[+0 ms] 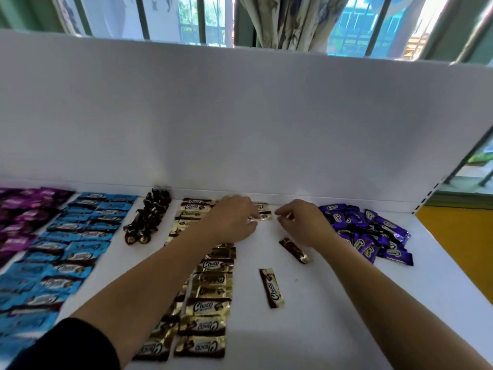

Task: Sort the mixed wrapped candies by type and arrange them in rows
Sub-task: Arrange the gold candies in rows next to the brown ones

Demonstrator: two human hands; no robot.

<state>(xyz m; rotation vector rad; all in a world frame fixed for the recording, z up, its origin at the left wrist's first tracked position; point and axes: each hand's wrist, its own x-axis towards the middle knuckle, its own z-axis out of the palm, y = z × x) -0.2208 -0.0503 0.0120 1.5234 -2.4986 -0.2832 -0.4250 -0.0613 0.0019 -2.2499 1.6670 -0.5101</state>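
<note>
The person wears a black sleeve on the left arm, a plain, matte fabric that looks soft and slightly bunched. Its rounded edge ends near the elbow, well short of the wrist, so the left forearm is uncovered from there down to the left hand. The right forearm is uncovered from the lower edge of the view to the wrist, and the right hand is bare as well. Both hands are slightly blurred, so nails and finer detail cannot be made out.
</note>
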